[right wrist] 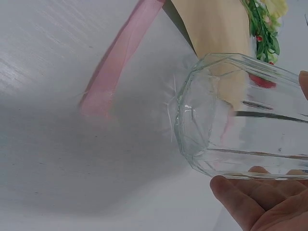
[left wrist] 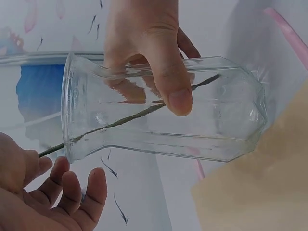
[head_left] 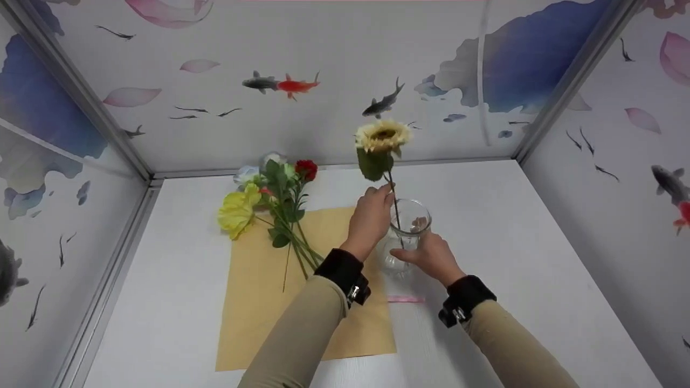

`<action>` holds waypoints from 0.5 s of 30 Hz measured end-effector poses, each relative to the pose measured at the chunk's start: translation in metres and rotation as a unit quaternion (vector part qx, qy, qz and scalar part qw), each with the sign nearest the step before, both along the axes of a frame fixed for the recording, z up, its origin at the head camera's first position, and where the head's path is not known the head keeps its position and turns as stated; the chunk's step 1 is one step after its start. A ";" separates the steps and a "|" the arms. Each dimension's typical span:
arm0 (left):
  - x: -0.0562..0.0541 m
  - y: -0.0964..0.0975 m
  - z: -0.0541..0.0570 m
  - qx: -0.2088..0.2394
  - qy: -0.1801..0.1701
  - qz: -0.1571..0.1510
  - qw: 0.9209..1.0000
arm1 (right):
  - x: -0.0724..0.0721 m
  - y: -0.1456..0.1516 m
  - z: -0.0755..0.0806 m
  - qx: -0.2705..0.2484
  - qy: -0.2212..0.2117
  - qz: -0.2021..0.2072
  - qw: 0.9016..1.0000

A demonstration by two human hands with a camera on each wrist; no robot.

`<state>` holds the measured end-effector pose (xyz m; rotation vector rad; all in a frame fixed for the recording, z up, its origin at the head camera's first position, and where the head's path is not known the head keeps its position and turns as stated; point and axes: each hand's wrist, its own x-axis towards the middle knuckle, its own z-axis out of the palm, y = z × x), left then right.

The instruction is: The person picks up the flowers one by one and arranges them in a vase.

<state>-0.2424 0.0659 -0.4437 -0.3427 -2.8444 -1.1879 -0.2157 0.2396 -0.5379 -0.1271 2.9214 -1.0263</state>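
Observation:
A cream sunflower (head_left: 384, 136) with a dark centre and a green leaf stands upright above a clear glass vase (head_left: 395, 257). Its stem (left wrist: 139, 114) runs down through the vase mouth, the tip a little short of the base. My left hand (head_left: 371, 216) pinches this stem just above the rim, with the other fingers loosely bent beside the glass. Around the vase body curls my right hand (head_left: 434, 254), thumb on one side and fingers on the other. In the right wrist view, the faceted base of the vase shows close over the white tabletop.
Brown wrapping paper (head_left: 253, 328) lies left of the vase. On it rest several flowers, including a yellow flower (head_left: 237, 211) and a red carnation (head_left: 306, 170). A pink ribbon (head_left: 407, 299) lies near the paper's right edge. Printed walls (head_left: 334, 43) enclose the white table (head_left: 517, 226).

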 end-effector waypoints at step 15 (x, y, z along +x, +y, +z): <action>0.004 -0.014 -0.012 -0.038 -0.042 -0.021 0.998 | -0.001 0.000 -0.002 -0.008 -0.004 -0.001 1.000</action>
